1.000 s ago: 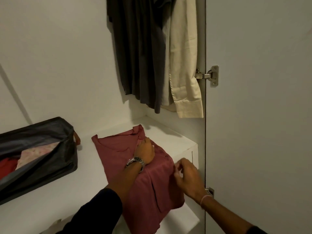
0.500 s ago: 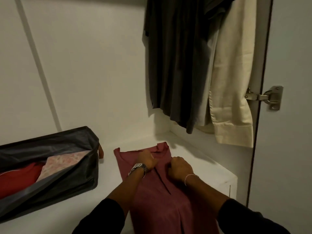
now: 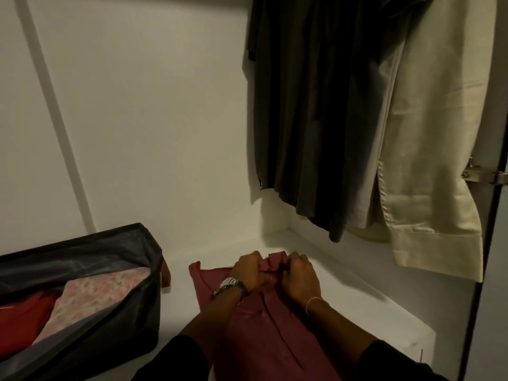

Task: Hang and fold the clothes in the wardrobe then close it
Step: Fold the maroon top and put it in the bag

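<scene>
A maroon shirt (image 3: 264,331) lies flat on the white wardrobe shelf (image 3: 357,298), its collar end toward the back wall. My left hand (image 3: 248,270), with a watch on the wrist, and my right hand (image 3: 301,276), with a thin bracelet, sit side by side at the collar end. Both have curled fingers gripping the fabric there. Dark garments (image 3: 310,119) and a cream garment (image 3: 428,149) hang above at the right.
A dark fabric storage box (image 3: 115,273) stands on the shelf at the left, holding a red item (image 3: 22,317) and a pale floral item (image 3: 96,292). The wardrobe door's edge with a metal hinge (image 3: 486,176) is at the far right.
My right hand moved from the shirt's right edge up to the collar end beside my left hand. Both hands slid toward the back of the shelf. The view tilted up and left.
</scene>
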